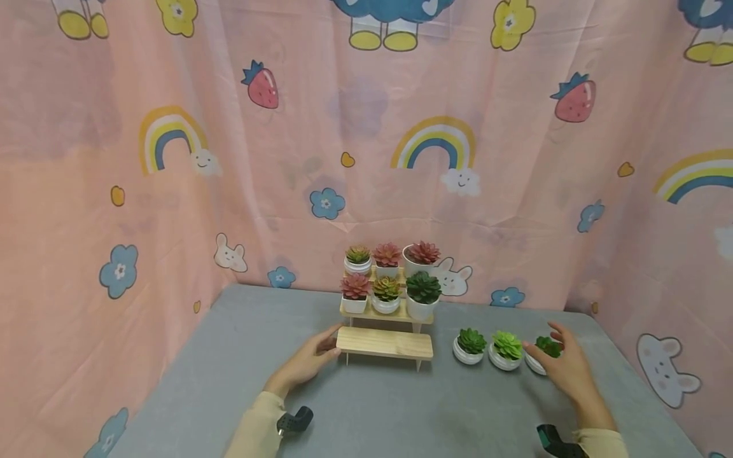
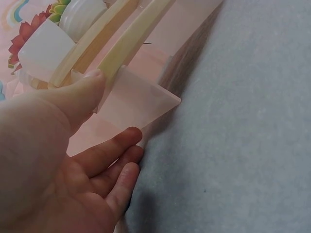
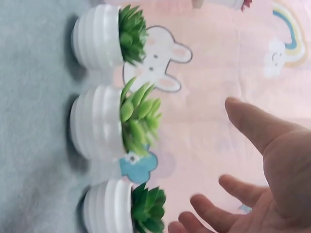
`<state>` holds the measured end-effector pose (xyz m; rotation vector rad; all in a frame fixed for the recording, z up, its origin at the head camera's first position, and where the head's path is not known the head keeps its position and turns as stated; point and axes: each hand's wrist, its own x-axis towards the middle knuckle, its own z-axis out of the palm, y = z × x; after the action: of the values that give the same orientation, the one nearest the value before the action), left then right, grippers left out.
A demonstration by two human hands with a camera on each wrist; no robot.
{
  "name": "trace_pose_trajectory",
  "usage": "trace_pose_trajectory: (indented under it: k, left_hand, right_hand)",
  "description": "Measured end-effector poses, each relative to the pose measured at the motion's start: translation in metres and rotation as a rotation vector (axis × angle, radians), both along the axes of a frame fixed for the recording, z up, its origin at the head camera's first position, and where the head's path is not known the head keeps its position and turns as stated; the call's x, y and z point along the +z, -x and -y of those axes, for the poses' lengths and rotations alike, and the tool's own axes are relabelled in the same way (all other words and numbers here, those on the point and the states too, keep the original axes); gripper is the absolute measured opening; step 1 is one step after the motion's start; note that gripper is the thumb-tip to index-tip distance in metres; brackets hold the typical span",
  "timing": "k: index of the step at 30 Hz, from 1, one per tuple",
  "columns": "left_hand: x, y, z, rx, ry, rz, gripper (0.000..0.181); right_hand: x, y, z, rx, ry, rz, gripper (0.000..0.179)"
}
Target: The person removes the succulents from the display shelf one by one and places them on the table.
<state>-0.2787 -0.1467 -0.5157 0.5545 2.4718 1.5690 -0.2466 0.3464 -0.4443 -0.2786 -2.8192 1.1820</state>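
Note:
A tiered wooden plant stand with clear legs stands on the table, several potted succulents on its upper two tiers. My left hand is at the left end of its lowest board; in the left wrist view, the thumb touches the board edge and the fingers extend beside a clear leg. To the right stand three white ribbed pots: a dark green succulent, a light green succulent and another green succulent. Over the rightmost pot hovers my right hand, fingers spread and holding nothing.
A grey table lies under everything. Behind it and at both sides hangs a pink curtain printed with rainbows, flowers and rabbits. The stand's back tier, with a red succulent, is close to the curtain.

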Motion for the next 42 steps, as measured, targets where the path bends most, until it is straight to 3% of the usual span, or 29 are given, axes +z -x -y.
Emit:
trace_pose_trajectory:
  k: [7,21,33,42]
  left_hand:
    - [0.0,-0.001,0.0,-0.006,0.001,0.006,0.059]
    - [-0.003,0.0,0.002,-0.016,-0.019,0.001,0.059]
    - [0.002,0.003,0.001,-0.002,-0.014,0.005,0.059]
    - [-0.002,0.003,0.001,0.006,-0.006,0.014,0.059]
  right_hand:
    - [0.002,-0.003,0.016,0.124,-0.042,-0.066,0.09]
    - [-0.001,-0.002,0.064,0.232,0.027,-0.153,0.077]
    - [0.008,0.022,0.122,0.29,0.123,-0.22,0.071]
    - [0.009,0.041,0.147,0.329,0.216,-0.247,0.074]
